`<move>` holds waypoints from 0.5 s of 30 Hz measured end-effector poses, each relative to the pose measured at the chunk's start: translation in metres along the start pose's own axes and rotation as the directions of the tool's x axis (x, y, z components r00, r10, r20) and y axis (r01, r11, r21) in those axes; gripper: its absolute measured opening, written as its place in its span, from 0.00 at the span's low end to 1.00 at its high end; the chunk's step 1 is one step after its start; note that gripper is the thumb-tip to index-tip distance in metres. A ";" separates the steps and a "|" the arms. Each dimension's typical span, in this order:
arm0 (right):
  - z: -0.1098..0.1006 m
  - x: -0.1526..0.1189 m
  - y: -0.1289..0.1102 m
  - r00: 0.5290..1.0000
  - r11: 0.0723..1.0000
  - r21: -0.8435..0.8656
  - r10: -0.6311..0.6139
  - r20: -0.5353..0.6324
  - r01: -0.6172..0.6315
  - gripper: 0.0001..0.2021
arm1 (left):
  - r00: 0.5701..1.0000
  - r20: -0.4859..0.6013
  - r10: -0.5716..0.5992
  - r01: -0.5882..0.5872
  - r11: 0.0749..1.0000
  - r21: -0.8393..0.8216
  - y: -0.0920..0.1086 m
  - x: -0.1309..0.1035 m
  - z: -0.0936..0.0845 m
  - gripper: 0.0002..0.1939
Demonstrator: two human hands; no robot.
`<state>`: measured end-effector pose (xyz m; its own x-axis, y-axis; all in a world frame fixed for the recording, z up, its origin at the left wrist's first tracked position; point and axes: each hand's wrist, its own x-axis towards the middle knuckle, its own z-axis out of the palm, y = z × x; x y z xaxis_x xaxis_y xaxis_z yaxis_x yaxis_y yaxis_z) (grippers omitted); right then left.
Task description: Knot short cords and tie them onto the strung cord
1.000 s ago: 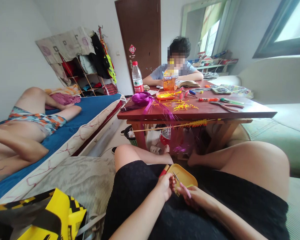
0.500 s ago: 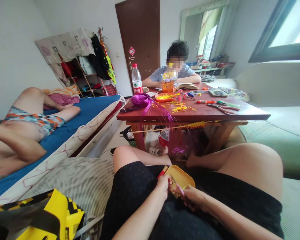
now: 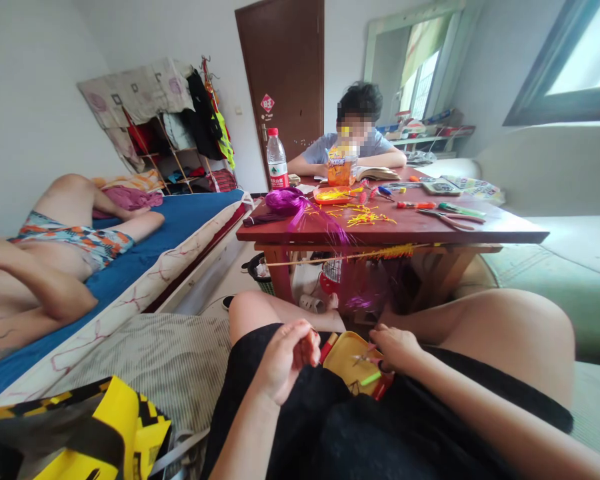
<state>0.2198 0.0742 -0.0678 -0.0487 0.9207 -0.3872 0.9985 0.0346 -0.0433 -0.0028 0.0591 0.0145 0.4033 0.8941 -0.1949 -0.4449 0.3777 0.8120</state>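
Above my lap, my left hand [image 3: 291, 360] is raised with its fingers curled in; anything pinched in it is too small to make out. Small pink-handled scissors [image 3: 364, 359] are in my right hand [image 3: 399, 349], their blades pointing left over a yellow tray [image 3: 339, 357]. The tray rests on my lap between both hands. A bright green piece [image 3: 371, 379] lies at its near side, and a red stick-like item [image 3: 329, 347] is by its left edge. Small dark bits in the tray are too fine to identify.
Ahead stands a red-brown table [image 3: 510, 230] with purple strands [image 3: 286, 202], yellow pieces [image 3: 367, 218], pliers [image 3: 450, 219] and a water bottle [image 3: 277, 162]. One person [image 3: 325, 148] sits behind it; another [image 3: 55, 247] lies on the bed at left. A yellow-black bag [image 3: 125, 427] is beside me.
My hands have moved apart. The left one lifted up and left, away from the scissors; the right one shifted up and right with them. More of the tray shows.
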 end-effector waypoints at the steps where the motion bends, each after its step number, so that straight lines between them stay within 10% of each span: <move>1: 0.002 0.007 -0.008 1.000 1.000 -0.010 -0.022 0.003 0.022 0.14 | 1.000 0.011 -0.021 0.021 1.000 -0.005 -0.007 -0.001 0.002 0.11; 15: 0.059 -0.013 -0.034 0.905 0.905 -0.036 -0.425 0.000 0.425 0.12 | 0.983 -0.029 -0.182 0.174 0.968 -0.180 -0.049 -0.002 0.000 0.12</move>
<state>0.1851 0.0385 -0.1158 -0.4684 0.8189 -0.3318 0.8835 0.4364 -0.1703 0.0182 0.0386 -0.0248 0.4538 0.8172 -0.3553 -0.5045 0.5643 0.6536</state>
